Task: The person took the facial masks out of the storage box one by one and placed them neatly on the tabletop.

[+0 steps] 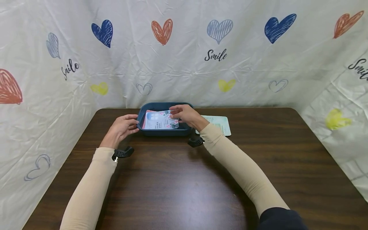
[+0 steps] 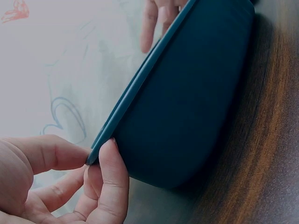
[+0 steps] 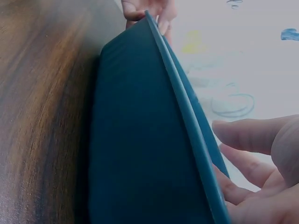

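Note:
A dark blue plastic basket stands at the table's back edge. Inside lies a flat light-blue printed packet with pink flowers, and a red edge of another shows beneath it. My left hand pinches the basket's left rim between thumb and fingers, as the left wrist view shows. My right hand reaches over the right end, its fingers loosely bent inside the rim near the packet's right edge. Nothing shows between its thumb and fingers. The right wrist view hides the packets behind the basket wall.
A pale green printed packet lies on the dark wood table right of the basket, partly covered by my right wrist. Behind the table hangs a white cloth with hearts and lettering.

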Demonstrator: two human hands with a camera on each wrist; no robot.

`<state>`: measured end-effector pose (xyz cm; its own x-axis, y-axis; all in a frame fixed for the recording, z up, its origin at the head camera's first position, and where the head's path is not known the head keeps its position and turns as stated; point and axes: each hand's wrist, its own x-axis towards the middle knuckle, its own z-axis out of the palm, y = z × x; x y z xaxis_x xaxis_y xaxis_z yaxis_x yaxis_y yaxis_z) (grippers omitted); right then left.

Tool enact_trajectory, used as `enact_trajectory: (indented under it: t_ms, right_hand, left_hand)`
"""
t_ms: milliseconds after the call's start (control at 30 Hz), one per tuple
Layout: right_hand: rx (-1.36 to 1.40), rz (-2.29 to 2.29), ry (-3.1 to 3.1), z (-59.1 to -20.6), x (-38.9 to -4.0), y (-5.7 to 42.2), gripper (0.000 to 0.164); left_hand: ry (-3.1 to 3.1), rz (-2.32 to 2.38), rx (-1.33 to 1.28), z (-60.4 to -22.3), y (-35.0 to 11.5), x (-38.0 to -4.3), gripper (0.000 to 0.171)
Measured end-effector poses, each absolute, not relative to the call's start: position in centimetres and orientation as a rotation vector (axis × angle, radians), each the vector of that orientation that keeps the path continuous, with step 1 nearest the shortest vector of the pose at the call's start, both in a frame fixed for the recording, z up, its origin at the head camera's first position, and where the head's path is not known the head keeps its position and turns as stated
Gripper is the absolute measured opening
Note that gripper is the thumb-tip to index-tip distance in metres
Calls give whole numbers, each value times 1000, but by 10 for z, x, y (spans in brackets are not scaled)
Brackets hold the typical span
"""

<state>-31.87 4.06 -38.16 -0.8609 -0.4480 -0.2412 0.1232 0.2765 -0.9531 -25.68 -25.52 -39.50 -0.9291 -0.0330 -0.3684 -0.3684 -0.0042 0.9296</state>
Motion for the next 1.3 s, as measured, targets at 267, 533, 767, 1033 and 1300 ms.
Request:
enact_trajectory:
  t_ms: [267,533,767,1033,1300]
  right_hand:
    - [-270,-1656,2064,-378,-314,39,49]
    - [-180,-1819,2009,-379,-310,35,49]
    - [-107,-1899,1930,-380,-311,35,59]
    - [-118,-1742,1953,-378,-310,30,65]
    - [-152,-1636,2043,-379,-309,24,64]
  left_hand:
    - [2040,2017,-441,-394,-254,-258,48]
    - [2042,2019,-439,-394,-252,-258,49]
    - [2051,2015,-437,-394,-253,-258,48]
    - [2051,2015,-434,-395,-253,-258,47]
    - [2054,2007,-441,-394,-253,-258,47]
